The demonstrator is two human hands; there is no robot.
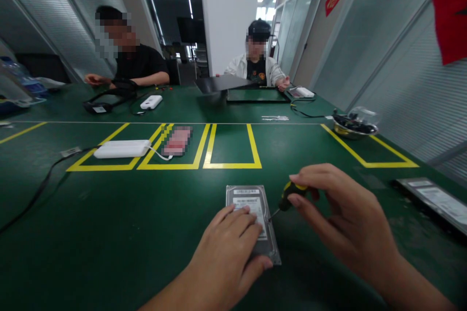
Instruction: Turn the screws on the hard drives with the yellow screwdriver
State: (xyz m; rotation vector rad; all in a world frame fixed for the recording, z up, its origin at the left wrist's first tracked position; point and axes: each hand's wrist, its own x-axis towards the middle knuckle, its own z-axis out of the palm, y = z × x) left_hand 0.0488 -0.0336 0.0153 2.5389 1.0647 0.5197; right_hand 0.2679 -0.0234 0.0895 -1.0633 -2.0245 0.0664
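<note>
Hands, head view: left hand (229,243) on top of the hard drive (258,206), right hand (339,209) just to its right, in the air above the desk (109,233). Drive lies flat under the left fingers, well in from the desk's right edge and on the person's side of the seam; the desk's near edge is out of frame.

Left hand: flattened, fingers nearly together across the label, thumb by the drive's near end. Rests on the drive, not wrapped round it. Right hand: thumb and fingers pinched on the yellow-and-black handle of a screwdriver (286,197), palm hollow. Shaft slants down-left to the drive's right long side; can't make out whether the tip sits in a screw.

Drive is label up. Long axis runs away from the person toward the desk's far edge, far end leaning a little left. Screwdriver tilted, handle up and right.

Around: second drive (438,199) near the desk's right edge; metal bowl (355,129) of dark items farther along that edge. White power bank (122,148) and phone (177,141) by the yellow tape outlines, left of the drive and farther off. Two people at the far side.
</note>
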